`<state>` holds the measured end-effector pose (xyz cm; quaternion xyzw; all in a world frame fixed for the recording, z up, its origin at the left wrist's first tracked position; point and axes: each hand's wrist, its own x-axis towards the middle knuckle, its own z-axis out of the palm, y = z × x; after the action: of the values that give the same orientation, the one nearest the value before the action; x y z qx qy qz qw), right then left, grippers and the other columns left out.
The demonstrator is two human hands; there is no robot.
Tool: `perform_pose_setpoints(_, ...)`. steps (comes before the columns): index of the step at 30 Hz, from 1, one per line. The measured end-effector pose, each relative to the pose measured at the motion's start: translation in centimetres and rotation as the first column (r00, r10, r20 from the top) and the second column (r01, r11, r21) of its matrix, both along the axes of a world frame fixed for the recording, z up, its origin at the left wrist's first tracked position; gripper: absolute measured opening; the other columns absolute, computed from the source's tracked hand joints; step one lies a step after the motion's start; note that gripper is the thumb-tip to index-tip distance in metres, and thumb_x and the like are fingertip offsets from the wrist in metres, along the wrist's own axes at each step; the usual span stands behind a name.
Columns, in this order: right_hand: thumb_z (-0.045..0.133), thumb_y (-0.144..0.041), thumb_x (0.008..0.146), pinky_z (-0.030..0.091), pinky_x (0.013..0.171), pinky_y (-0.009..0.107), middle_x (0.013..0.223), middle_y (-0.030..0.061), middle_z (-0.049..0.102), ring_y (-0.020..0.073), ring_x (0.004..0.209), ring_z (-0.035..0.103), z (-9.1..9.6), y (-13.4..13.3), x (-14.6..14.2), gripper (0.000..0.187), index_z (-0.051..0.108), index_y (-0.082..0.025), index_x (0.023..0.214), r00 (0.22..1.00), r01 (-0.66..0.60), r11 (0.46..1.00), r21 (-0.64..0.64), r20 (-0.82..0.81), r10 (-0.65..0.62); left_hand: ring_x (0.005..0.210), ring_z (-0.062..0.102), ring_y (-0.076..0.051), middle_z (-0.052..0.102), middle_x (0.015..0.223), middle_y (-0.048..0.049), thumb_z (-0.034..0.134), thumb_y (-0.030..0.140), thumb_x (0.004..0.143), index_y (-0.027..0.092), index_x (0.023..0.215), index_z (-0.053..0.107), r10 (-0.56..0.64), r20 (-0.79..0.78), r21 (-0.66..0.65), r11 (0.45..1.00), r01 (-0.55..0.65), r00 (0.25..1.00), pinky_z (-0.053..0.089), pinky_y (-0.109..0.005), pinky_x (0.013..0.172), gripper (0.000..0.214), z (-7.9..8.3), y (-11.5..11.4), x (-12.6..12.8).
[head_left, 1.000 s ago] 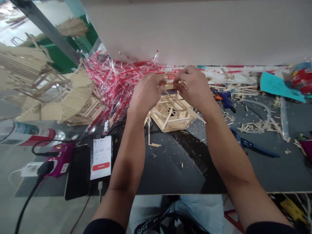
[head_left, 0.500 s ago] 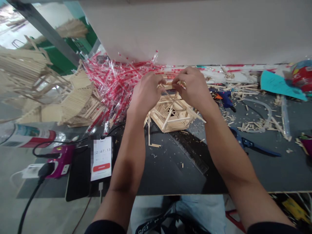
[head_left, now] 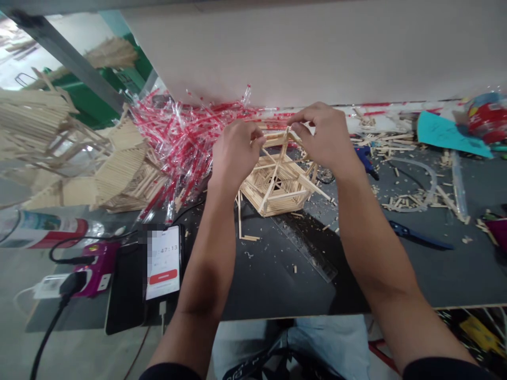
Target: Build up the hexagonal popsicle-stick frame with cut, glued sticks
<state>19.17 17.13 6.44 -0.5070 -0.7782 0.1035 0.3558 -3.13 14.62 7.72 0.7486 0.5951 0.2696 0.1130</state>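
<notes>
A hexagonal frame of glued wooden craft sticks (head_left: 277, 190) stands on the dark work mat, with spokes meeting at its top. Above it, my right hand (head_left: 322, 134) pinches the upper sticks (head_left: 277, 138) between thumb and fingers. My left hand (head_left: 235, 150) is curled at the left end of those sticks, its fingertips on them. A loose stick or two (head_left: 240, 221) stand against the frame's lower left side.
A heap of red-and-clear plastic strips (head_left: 186, 142) and larger stick structures (head_left: 119, 174) lie to the left. A phone with a timer (head_left: 163, 262), a clear ruler (head_left: 304, 248), a blue-handled tool (head_left: 420, 237), a glue gun (head_left: 366, 161) and scattered stick pieces (head_left: 412, 200) surround my arms.
My right hand has risen and moved slightly right, and my hands now stand further apart. The top sticks tilt up with it. The view has shifted a little.
</notes>
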Motion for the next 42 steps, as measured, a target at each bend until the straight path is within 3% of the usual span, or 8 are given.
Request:
perform_pose_setpoints(7, 0.065, -0.026, 0.099, 0.054, 0.104, 0.053, 0.110, 0.0097, 0.082, 0.0332, 0.111, 0.071, -0.8, 0.5, -0.9, 0.020, 0.085, -0.027, 0.101, 1.000, -0.026, 1.000, -0.018, 0.017, 0.026, 0.112, 0.071, -0.029, 0.080, 0.121, -0.0084, 0.066, 0.027, 0.100, 0.028, 0.103, 0.078, -0.003, 0.024, -0.020, 1.000, 0.003, 1.000, 0.059, -0.044, 0.101, 0.012, 0.0, 0.1, 0.1)
perform_pose_setpoints(12, 0.066, -0.019, 0.094, 0.053, 0.105, 0.053, 0.109, 0.0136, 0.083, 0.0349, 0.110, 0.073, -0.7, 0.3, -1.5, 0.020, 0.086, -0.022, 0.096, 0.997, 0.023, 1.000, -0.017, 0.074, -0.021, 0.113, 0.070, -0.029, 0.079, 0.122, -0.0085, 0.066, 0.028, 0.100, 0.028, 0.102, 0.078, 0.005, 0.021, -0.030, 1.000, -0.004, 1.000, 0.059, -0.045, 0.102, 0.012, 0.1, 0.0, 0.1)
perform_pose_setpoints(20, 0.066, -0.026, 0.097, 0.053, 0.102, 0.054, 0.106, 0.0107, 0.082, 0.0336, 0.106, 0.071, -1.4, 0.8, -1.1, 0.018, 0.084, -0.028, 0.094, 0.999, -0.002, 1.000, -0.001, 0.032, 0.002, 0.113, 0.071, -0.029, 0.080, 0.118, -0.0083, 0.066, 0.028, 0.100, 0.028, 0.101, 0.077, 0.022, -0.003, -0.010, 1.000, -0.022, 1.000, 0.059, -0.045, 0.102, 0.011, 0.0, -0.1, 0.2)
perform_pose_setpoints(36, 0.070, -0.024, 0.092, 0.055, 0.101, 0.052, 0.101, 0.0070, 0.083, 0.0306, 0.100, 0.074, -1.3, 0.9, -1.4, 0.013, 0.082, -0.027, 0.094, 1.000, 0.027, 0.998, -0.052, -0.014, -0.028, 0.106, 0.073, -0.028, 0.083, 0.111, -0.0071, 0.067, 0.030, 0.100, 0.029, 0.105, 0.080, 0.042, 0.014, -0.015, 0.999, -0.042, 0.999, 0.060, -0.046, 0.099, 0.013, -0.2, 0.0, 0.3)
perform_pose_setpoints(42, 0.061, -0.012, 0.090, 0.058, 0.097, 0.049, 0.098, 0.0064, 0.085, 0.0282, 0.095, 0.077, -1.1, 0.6, -1.5, 0.028, 0.085, -0.024, 0.095, 0.999, 0.054, 0.997, -0.060, -0.003, -0.054, 0.102, 0.072, -0.028, 0.083, 0.109, -0.0063, 0.068, 0.030, 0.099, 0.030, 0.099, 0.077, 0.065, 0.028, -0.015, 0.998, -0.064, 0.998, 0.059, -0.046, 0.095, 0.010, -0.3, 0.0, 0.4)
